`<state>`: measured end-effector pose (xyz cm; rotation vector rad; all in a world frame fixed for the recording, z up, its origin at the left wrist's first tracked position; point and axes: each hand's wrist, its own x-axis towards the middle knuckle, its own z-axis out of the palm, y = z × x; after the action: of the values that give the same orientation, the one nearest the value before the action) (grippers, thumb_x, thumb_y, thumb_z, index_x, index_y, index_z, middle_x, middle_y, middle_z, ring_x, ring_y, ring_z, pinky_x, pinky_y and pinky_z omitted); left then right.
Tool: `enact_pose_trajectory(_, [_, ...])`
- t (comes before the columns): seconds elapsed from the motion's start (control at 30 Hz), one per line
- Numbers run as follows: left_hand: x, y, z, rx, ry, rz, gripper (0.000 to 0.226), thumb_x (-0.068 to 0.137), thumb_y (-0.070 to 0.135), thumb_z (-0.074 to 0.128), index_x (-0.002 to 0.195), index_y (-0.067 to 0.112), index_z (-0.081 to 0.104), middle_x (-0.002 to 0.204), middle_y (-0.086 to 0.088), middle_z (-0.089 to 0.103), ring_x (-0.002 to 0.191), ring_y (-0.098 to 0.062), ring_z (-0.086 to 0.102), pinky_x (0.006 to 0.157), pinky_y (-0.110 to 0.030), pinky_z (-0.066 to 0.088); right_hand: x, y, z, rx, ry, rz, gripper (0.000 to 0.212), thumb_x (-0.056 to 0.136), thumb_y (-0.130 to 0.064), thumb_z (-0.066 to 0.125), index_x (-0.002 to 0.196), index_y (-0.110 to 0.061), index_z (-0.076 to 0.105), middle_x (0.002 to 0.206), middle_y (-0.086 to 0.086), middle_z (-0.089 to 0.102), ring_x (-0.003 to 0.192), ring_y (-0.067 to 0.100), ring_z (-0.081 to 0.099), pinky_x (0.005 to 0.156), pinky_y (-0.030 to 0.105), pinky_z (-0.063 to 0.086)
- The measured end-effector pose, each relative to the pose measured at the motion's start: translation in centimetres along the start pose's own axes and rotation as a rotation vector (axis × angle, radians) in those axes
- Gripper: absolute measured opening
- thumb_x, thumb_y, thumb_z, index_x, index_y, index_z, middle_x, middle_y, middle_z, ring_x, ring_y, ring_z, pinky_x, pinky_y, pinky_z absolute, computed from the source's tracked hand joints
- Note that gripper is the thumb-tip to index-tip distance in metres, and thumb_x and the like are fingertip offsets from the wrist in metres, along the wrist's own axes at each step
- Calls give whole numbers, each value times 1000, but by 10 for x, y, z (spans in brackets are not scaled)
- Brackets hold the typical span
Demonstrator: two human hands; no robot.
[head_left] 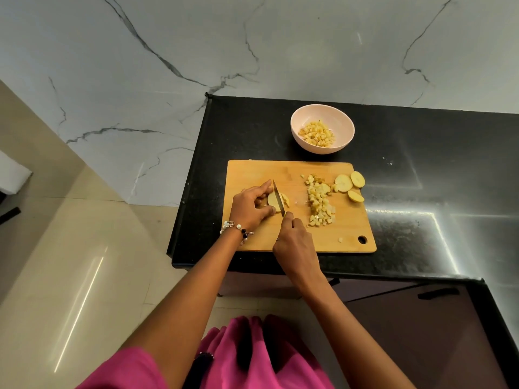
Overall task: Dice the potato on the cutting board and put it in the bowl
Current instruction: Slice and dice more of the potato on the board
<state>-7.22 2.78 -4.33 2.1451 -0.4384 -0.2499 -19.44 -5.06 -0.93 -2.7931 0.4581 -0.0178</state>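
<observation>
Potato dicing roughly halfway, bowl (322,129) part-filled.
Left hand (250,207) pinches potato slices (276,202) on the cutting board (297,234), right hand (295,242) grips the knife (279,198); diced pile (320,202) and three uncut rounds (349,184) wait.

We reach both bare forearms forward over the cutting board (323,237). Our left hand (251,207), a beaded bracelet at its wrist, curls its fingertips down at the board's left-middle, pinning a potato piece (273,203). Our right hand (295,240), just beside it toward the near edge, grips a knife (279,198) with its blade pointing away.
</observation>
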Motion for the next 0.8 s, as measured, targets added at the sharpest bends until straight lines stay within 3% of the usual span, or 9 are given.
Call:
enact_pose_trajectory(0.1, [2, -1, 2, 2, 9, 7, 69, 69, 16, 79, 132, 20, 51, 116, 8, 65, 104, -12, 57, 93, -30, 48, 8, -5, 3, -37, 5, -13, 51, 90, 4, 32, 140, 12, 25, 119, 28, 50, 81, 40, 60, 61, 33, 34])
enact_pose_trajectory(0.17, [2, -2, 3, 5, 22, 13, 68, 69, 17, 79, 131, 20, 52, 116, 7, 65, 105, -12, 57, 94, -31, 47, 6, -7, 6, -64, 4, -30, 49, 85, 7, 41, 133, 16, 34, 108, 31, 55, 65, 37, 61, 52, 33, 39])
enact_pose_trajectory(0.23, [0, -2, 4, 14, 41, 22, 68, 69, 19, 79, 131, 21, 52, 116, 8, 65, 103, -13, 56, 93, -30, 46, -6, -6, 11, -89, -7, -32, 52, 71, 12, 56, 122, 19, 47, 89, 28, 60, 43, 30, 55, 39, 28, 33])
enact_pose_trajectory(0.33, [-1, -3, 4, 21, 59, 41, 67, 70, 20, 79, 131, 21, 52, 116, 8, 65, 101, -13, 54, 91, -28, 46, -36, 0, 18, -104, -13, -22, 60, 56, 13, 67, 115, 18, 55, 78, 20, 59, 34, 23, 49, 32, 25, 28])
enact_pose_trajectory(0.4, [-1, -3, 4, 29, 57, 50, 67, 70, 21, 79, 131, 22, 51, 116, 8, 65, 98, -13, 53, 89, -28, 46, -45, 3, 14, -91, -59, 21, 59, 63, 11, 65, 120, 16, 52, 84, 21, 60, 40, 27, 54, 34, 28, 33])
enact_pose_trajectory(0.5, [-1, -3, 3, 38, 47, 42, 69, 71, 19, 79, 133, 23, 49, 117, 9, 65, 97, -12, 53, 88, -26, 46, -39, 3, 3, 8, -58, 36, 54, 87, 1, 42, 140, 8, 30, 116, 23, 53, 79, 38, 61, 58, 37, 43])
enact_pose_trajectory(0.57, [-1, -3, 3, 40, 43, 31, 71, 71, 17, 79, 135, 23, 47, 118, 10, 64, 96, -11, 53, 86, -22, 46, -31, 2, 0, 56, -16, 36, 55, 91, -2, 33, 145, 4, 20, 125, 21, 47, 93, 37, 57, 70, 38, 44])
enact_pose_trajectory(0.67, [-2, -4, 2, 31, 52, 31, 76, 70, 18, 79, 137, 20, 43, 116, 10, 64, 93, -10, 54, 85, -21, 47, -18, 0, -2, 31, -25, 28, 55, 93, -2, 30, 146, 3, 16, 128, 21, 45, 98, 36, 55, 77, 38, 43])
enact_pose_trajectory(0.8, [-2, -4, 2, 32, 78, 25, 78, 71, 20, 79, 139, 18, 40, 112, 8, 67, 87, -8, 53, 86, -22, 47, -7, -1, 0, 4, -27, 22, 53, 94, -3, 28, 145, 3, 17, 128, 22, 46, 97, 38, 55, 76, 39, 42])
